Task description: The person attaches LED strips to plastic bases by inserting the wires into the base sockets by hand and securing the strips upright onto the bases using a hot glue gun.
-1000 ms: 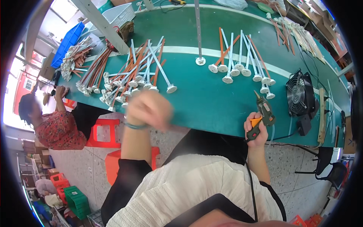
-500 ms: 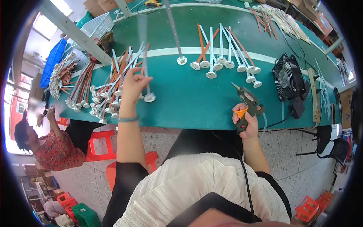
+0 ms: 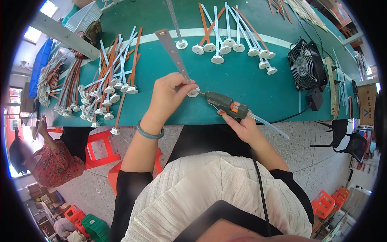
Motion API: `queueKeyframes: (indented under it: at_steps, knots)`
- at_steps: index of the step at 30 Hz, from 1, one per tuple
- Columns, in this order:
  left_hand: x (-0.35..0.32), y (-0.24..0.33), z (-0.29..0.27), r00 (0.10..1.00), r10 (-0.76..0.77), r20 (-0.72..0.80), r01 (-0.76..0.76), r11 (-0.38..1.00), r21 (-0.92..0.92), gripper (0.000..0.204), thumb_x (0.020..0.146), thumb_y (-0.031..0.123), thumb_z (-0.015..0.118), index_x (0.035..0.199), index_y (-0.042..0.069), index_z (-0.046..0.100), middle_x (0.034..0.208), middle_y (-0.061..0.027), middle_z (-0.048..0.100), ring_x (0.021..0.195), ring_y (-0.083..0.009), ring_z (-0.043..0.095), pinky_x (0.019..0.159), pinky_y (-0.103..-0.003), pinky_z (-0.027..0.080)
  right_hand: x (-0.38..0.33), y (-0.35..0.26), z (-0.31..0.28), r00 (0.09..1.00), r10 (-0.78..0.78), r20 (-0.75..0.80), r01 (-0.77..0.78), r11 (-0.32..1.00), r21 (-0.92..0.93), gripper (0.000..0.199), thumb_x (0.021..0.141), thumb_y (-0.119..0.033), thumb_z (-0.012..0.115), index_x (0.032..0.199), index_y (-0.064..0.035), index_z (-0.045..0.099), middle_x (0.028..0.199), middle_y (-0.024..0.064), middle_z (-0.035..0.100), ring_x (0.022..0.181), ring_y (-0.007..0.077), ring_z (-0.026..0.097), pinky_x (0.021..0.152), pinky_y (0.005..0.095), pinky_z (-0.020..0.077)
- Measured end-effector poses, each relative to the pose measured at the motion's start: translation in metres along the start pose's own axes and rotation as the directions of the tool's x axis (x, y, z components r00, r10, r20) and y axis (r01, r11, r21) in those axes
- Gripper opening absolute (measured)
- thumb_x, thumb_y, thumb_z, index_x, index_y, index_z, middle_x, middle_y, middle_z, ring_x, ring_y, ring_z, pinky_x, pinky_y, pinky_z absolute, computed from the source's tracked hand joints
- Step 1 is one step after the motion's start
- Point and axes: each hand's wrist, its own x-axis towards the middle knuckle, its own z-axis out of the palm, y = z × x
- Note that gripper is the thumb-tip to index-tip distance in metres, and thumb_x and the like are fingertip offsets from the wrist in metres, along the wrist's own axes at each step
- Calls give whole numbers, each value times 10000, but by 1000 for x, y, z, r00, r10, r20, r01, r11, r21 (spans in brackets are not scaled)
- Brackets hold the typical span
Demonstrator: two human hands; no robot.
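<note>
My left hand (image 3: 167,97) pinches a slim grey LED strip (image 3: 173,52) low down, just above its white round base (image 3: 194,92). A dark green hot glue gun (image 3: 219,101) lies in my right hand (image 3: 244,126), its nozzle pointing left and its tip at or very near that base. From its back end sticks a clear glue stick (image 3: 270,126). Beyond my left hand, a similar strip with a white base (image 3: 181,44) lies by itself on the green table. A heap of strips with white bases (image 3: 108,97) is to the left of my left hand.
More strips with white bases (image 3: 217,59) lie spread at the far right-centre. A black fan (image 3: 305,66) and a black adapter (image 3: 315,98) occupy the right side, cables nearby. On the left, a grey post (image 3: 68,36) rises near the blue tray (image 3: 41,60), and another person (image 3: 56,163) sits there.
My left hand has moved right with the strip, now in front of me. My right hand has turned the glue gun leftward and brought its nozzle to the strip's base. The view has shifted.
</note>
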Motion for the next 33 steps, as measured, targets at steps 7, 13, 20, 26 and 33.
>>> queueKeyframes:
  at_steps: [7, 13, 20, 26, 33]
  knots:
    - [2, 0, 4, 999, 40, 6, -39, 999, -26, 180, 765, 47, 776, 741, -25, 613, 790, -111, 681, 679, -204, 679, 596, -281, 527, 5, 2, 10, 998, 66, -13, -68, 991, -118, 215, 924, -159, 623, 1058, 9, 628, 860, 129, 613, 765, 259, 598, 696, 352, 460]
    - [-1, 0, -1, 1000, 7, 16, -6, 1000, -27, 171, 764, 33, 773, 751, -30, 615, 794, -112, 680, 684, -195, 679, 597, -274, 529, 12, -2, 16, 997, 72, -24, -74, 989, -130, 228, 920, -161, 624, 1070, 11, 628, 880, 150, 633, 771, 286, 603, 694, 372, 466]
    - [11, 4, 0, 999, 51, 3, -52, 999, 1, 143, 781, 70, 763, 776, -11, 645, 779, -114, 666, 660, -219, 655, 594, -297, 508, 16, -6, 5, 998, 62, -15, -64, 977, -203, 185, 893, -117, 645, 1008, 27, 633, 911, 137, 639, 841, 259, 626, 767, 344, 486]
    - [-12, -27, -3, 999, 8, 44, -14, 991, 131, 78, 855, 57, 680, 866, -19, 694, 831, -116, 687, 737, -196, 633, 690, -311, 495, 10, 29, 17, 987, -116, -112, 119, 993, 21, 278, 907, -248, 674, 1064, -21, 639, 952, 119, 662, 890, 238, 617, 818, 373, 507]
    - [12, 1, -2, 916, 221, 335, -290, 941, 172, 216, 974, 166, 601, 1040, -23, 682, 1030, -176, 663, 876, -313, 633, 778, -425, 510, -43, 15, -29, 943, 168, -286, 90, 700, 709, 252, 946, -241, 611, 1115, -56, 630, 975, 69, 666, 660, 85, 529, 608, 254, 444]
